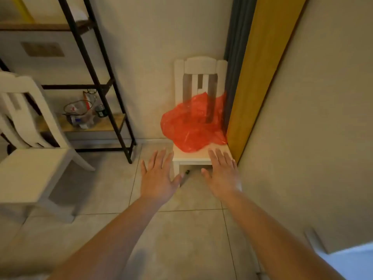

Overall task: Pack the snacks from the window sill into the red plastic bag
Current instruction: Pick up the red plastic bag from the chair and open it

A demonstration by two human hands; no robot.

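Note:
A crumpled red plastic bag (193, 122) lies on the seat of a white chair (200, 65) that stands against the wall. My left hand (158, 177) is stretched out flat with fingers spread, just in front of the chair's left front corner. My right hand (223, 174) is also flat and spread, its fingertips over the seat's front right edge, a little short of the bag. Neither hand holds anything. No snacks and no window sill are in view.
A second white chair (30, 158) stands at the left. A black metal shelf (96, 63) behind it carries a glass jug and bottles (84, 112). A yellow and grey curtain (260, 67) hangs right of the chair. The floor is tiled.

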